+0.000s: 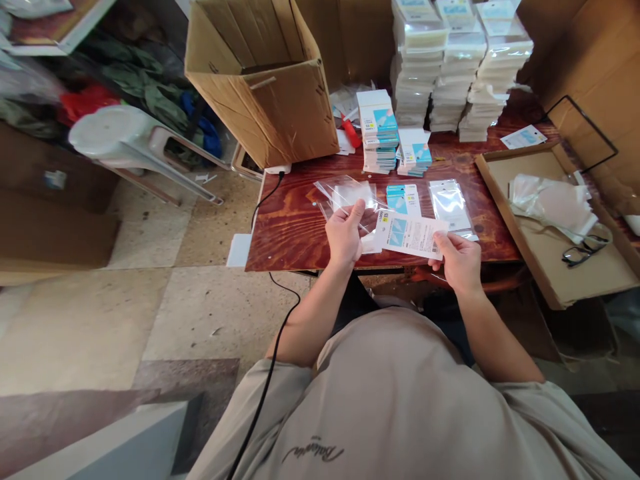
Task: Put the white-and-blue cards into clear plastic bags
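Both hands work together: left hand [344, 235] pinches a clear sleeve [349, 197], right hand [459, 261] grips a printed card [410, 235] beside it, likely needing the sleeve's mouth held open.

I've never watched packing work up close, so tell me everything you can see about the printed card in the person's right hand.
The printed card is a flat white rectangle, apparently thin cardboard, with a light blue panel, a small yellow mark and lines of print too small to read. It lies almost level, slightly tilted, above the near edge of the wooden table. The right hand pinches its right end; its left end meets the clear plastic sleeve held by the left hand.
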Demonstrator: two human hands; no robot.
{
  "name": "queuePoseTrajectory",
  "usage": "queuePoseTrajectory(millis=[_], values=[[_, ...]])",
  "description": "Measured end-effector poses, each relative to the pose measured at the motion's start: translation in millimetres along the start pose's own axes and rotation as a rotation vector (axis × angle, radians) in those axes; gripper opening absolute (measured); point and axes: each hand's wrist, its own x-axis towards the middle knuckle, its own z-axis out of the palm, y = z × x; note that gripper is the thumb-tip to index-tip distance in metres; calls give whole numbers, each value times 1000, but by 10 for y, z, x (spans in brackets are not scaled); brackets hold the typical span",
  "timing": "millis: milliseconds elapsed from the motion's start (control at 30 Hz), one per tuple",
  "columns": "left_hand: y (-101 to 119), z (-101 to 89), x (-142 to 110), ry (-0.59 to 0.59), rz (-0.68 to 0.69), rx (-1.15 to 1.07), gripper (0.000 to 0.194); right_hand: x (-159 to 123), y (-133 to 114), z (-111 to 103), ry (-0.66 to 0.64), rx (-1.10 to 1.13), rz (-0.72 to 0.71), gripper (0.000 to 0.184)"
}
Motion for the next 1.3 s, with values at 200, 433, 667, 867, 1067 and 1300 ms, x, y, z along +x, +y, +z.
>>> queuePoseTrajectory(millis=[200, 433, 667, 867, 1067, 1300], values=[[9, 25, -119, -37, 11, 5, 40, -8, -43, 133, 123, -20, -68, 46], [101, -48, -49, 9, 51, -50, 44, 33, -103, -105, -46, -69, -56, 42], [60, 16, -177, -58, 53, -28, 45, 77, -101, 0, 12, -70, -135, 45], [60, -30, -151, -17, 83, 1, 45, 148, -37, -30, -56, -46, -130, 51], [16, -9, -199, -72, 80, -56, 51, 182, 25, 1, -68, -43, -105, 50], [-7, 17, -224, -106, 119, -66, 52, 162, -15, 160, 83, -4, -212, 51]])
